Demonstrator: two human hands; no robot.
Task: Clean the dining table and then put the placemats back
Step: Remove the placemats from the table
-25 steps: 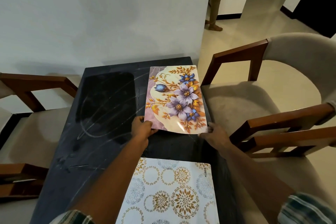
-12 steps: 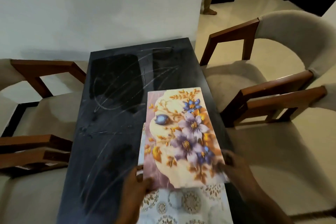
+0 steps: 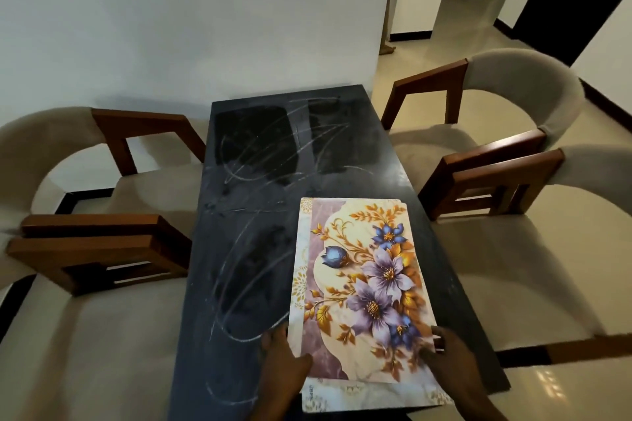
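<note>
Head view: a dark dining table [image 3: 256, 215], streaked with pale wipe marks, seen from above.
Floral placemat [image 3: 362, 287]: on the table's near right part (purple and blue flowers), lying on top of a patterned placemat [image 3: 376, 395] whose near and left edges show.
Left hand [image 3: 284, 357]: pinches the floral placemat's near left corner, thumb on top.
Right hand [image 3: 448, 352]: fingers curled on its near right edge, holding it.
Chairs [image 3: 102, 249]: beige seats with wooden arms, on both sides.

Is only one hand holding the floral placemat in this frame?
No, the left hand grips the near left corner of the floral placemat and the right hand grips its near right corner.
</note>
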